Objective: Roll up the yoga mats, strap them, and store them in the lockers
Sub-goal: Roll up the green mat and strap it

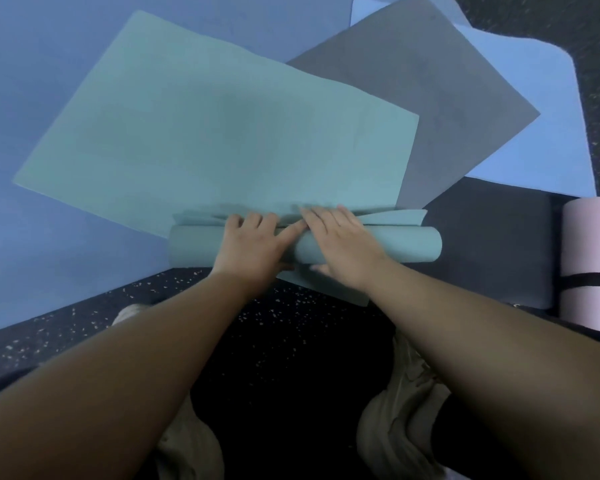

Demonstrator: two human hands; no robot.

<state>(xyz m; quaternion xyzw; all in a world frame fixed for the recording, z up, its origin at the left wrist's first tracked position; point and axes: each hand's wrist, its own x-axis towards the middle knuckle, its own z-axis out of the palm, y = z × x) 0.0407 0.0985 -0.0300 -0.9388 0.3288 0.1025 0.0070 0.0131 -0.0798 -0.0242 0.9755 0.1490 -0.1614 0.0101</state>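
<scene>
Teal yoga mat (215, 133) lies partly unrolled on the floor (291, 327), its near end wound into a roll (378, 249) w/ loose folds bunched just behind it. Left hand (253, 244) and right hand (340, 244) both rest on top of the roll near its middle, side by side, fingers straight & spread, pressing down, not pinching. Under the teal mat: a grey mat (447, 98) fanned out to the right, a light blue mat (534, 98) beneath that, a big blue mat (32, 81) at left. A dark mat (492, 244) lies flat at right. Far right: a pink rolled mat (593, 265) w/ a black strap (589, 280) around it. Beige shoes (402, 410) below.
</scene>
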